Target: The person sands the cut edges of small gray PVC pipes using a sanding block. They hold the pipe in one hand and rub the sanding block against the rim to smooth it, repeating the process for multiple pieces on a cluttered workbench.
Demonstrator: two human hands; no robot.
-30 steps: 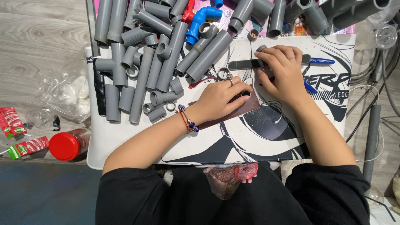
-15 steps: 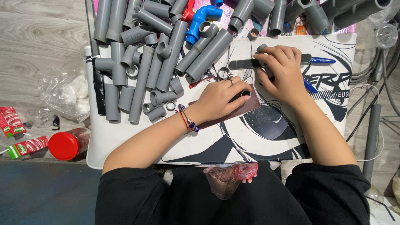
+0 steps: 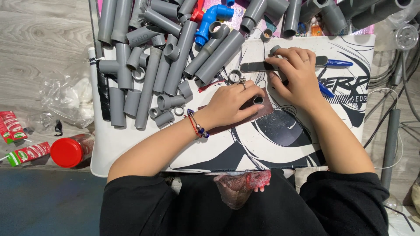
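My left hand (image 3: 232,104) lies flat on a brown sheet of sandpaper (image 3: 262,112) and pins a short grey pipe ring (image 3: 258,100) upright on it with the fingertips. My right hand (image 3: 294,74) rests on a long dark file (image 3: 258,66) lying across the printed mat (image 3: 280,144), fingers curled over its middle. A loose grey ring (image 3: 235,76) sits just above my left hand. A heap of grey plastic pipes and fittings (image 3: 162,65) lies to the left of both hands.
A blue elbow fitting (image 3: 210,17) and a red part (image 3: 199,13) sit among pipes at the top. A blue pen (image 3: 339,63) lies right of the file. On the wooden floor at left: a red-lidded jar (image 3: 68,151), red packets (image 3: 13,126), crumpled clear plastic (image 3: 65,94). Cables (image 3: 393,78) run at right.
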